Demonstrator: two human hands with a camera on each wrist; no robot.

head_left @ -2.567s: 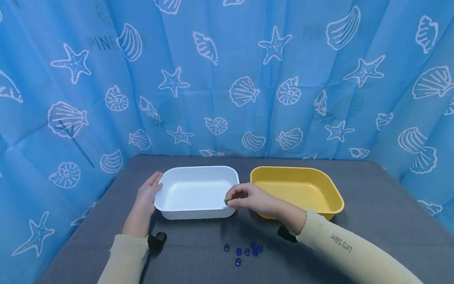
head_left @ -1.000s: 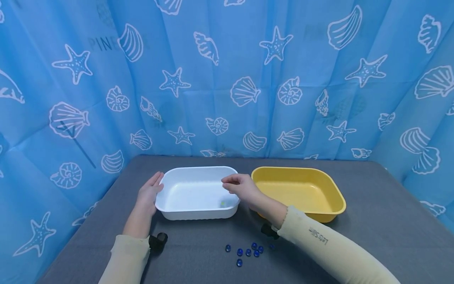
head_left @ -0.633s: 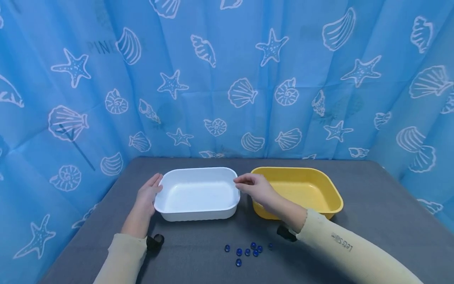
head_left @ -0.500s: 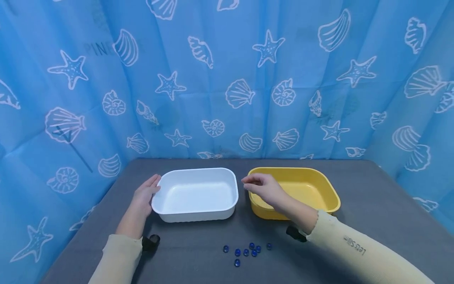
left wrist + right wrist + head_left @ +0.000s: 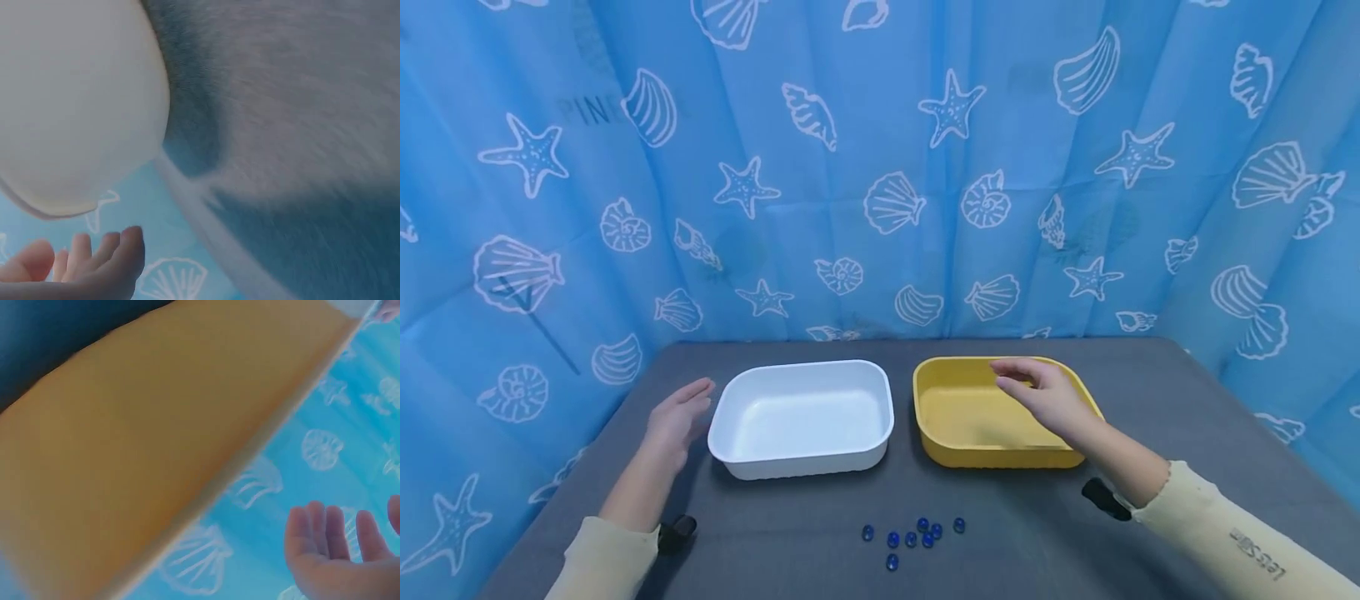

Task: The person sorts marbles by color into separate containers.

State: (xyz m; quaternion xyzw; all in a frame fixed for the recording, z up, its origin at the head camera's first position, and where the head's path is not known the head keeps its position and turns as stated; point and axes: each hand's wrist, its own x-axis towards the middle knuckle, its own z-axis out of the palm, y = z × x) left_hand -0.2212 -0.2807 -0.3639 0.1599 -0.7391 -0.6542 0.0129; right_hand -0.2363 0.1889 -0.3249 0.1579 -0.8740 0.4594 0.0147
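My left hand is just left of the white plastic basin, its fingers loosely extended and a small gap from the rim. In the left wrist view those fingers are near the pale basin's curved edge. My right hand hovers over the right part of the yellow plastic basin with nothing in it, fingers loosely bent. The right wrist view shows its spread fingers beyond the yellow rim. Several small dark blue glass marbles lie on the table in front of the basins.
A dark grey cloth covers the table. The two basins stand side by side with a narrow gap between them. Behind hangs a blue curtain with white shell and starfish prints.
My right hand has let go of a small greenish glass marble in the white basin and moved right, over the yellow one. My left hand has come off the white basin's rim, leftward.
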